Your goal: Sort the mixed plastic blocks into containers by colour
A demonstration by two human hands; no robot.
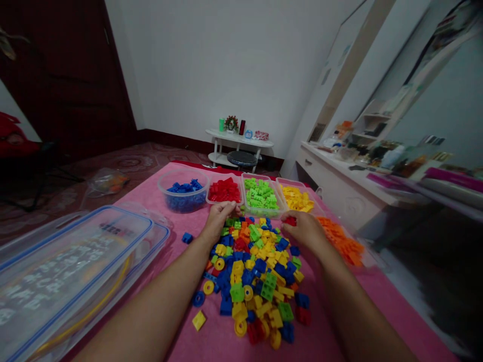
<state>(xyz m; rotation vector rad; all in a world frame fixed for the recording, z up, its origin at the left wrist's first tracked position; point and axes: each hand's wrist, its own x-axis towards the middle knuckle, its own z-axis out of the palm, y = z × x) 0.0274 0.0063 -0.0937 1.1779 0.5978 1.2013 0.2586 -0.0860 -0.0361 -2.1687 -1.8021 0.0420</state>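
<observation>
A heap of mixed plastic bricks [256, 271], blue, yellow, green, red and orange, lies on a pink cloth [339, 322]. My left hand [219, 220] rests at the heap's far left edge, just before the tub of red bricks [225, 191], and whether it holds a brick is hidden. My right hand [306, 232] is at the heap's far right edge, fingers closed on a red brick [290, 220]. Beyond the heap stand a round tub of blue bricks [184, 193], a tub of green bricks [261, 195] and a tub of yellow bricks [297, 198].
Orange bricks [341, 240] lie at the right by the cloth's edge. A large clear lidded box with blue trim [71, 266] takes up the left. A loose blue brick [186, 238] lies near it. A white side table [238, 143] and a cluttered dresser [362, 176] stand beyond.
</observation>
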